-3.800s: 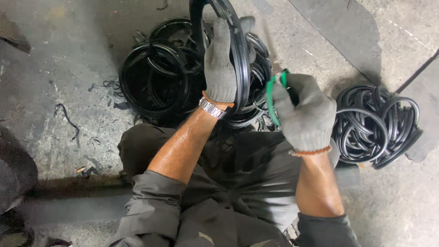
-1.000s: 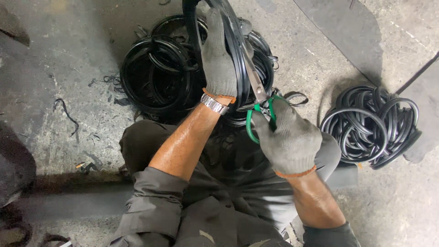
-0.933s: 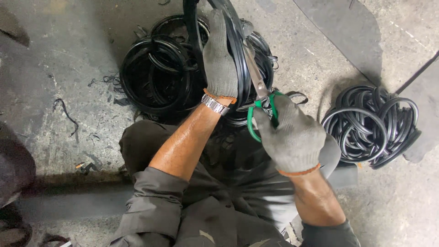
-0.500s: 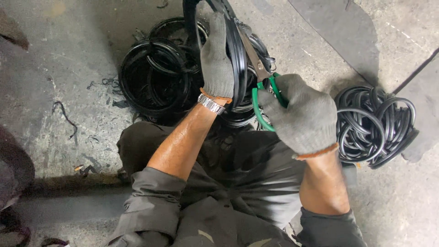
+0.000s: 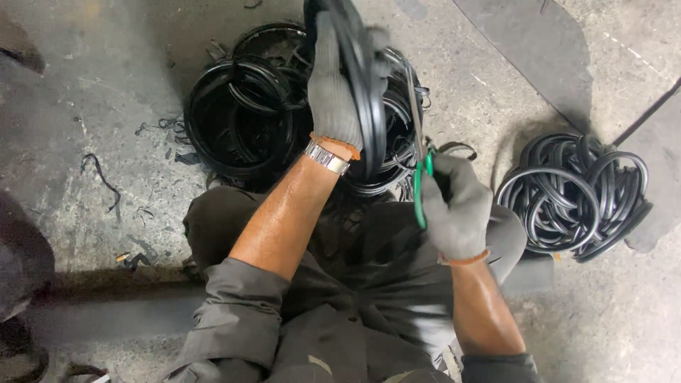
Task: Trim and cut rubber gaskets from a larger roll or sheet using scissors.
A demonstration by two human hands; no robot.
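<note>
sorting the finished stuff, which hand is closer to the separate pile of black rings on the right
Right. The right hand, gripping green-handled scissors, sits just beside the pile of black rings. The left hand is farther off, holding a black ring up.

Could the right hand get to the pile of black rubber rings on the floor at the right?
Probably not yet: the right hand grips green-handled scissors. The pile of black rubber rings lies unobstructed beside it.

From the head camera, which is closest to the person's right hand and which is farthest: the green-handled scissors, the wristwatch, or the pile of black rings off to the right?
1. Green-handled scissors: held in the right hand itself.
2. Wristwatch: on the other wrist, just to the left.
3. Pile of black rings: on the concrete floor at the right, farthest off.
</note>
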